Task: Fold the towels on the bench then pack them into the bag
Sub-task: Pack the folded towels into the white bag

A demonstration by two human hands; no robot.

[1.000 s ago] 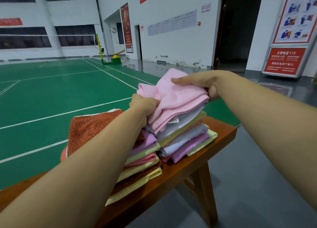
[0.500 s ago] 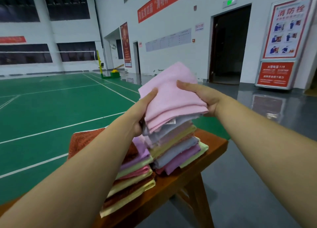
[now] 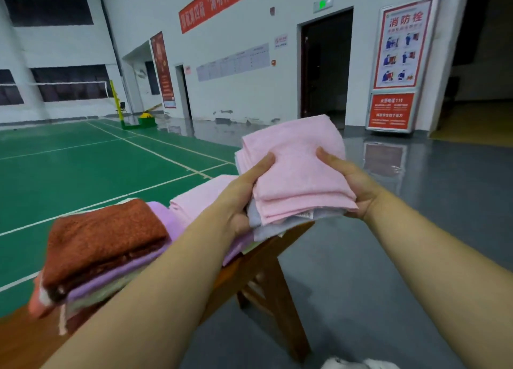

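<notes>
Centre frame, our left hand [image 3: 238,199] and right hand [image 3: 352,185] gripped a folded pink-topped towel bundle [image 3: 297,174] above the brown wooden surface [image 3: 263,257]; a rust-topped folded towel stack [image 3: 102,243] lay lower left.

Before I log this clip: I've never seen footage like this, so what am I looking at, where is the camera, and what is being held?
No machine here: a person wears a wide-angle camera on the head, looking forward and down at their own arms in a sports hall. The left hand and right hand grip a small stack of folded towels, pink on top and pale grey beneath, lifted above a wooden bench. More folded towels lie on the bench: a brown towel tops one pile, with a pink pile beside it. No bag shows in this view.
</notes>
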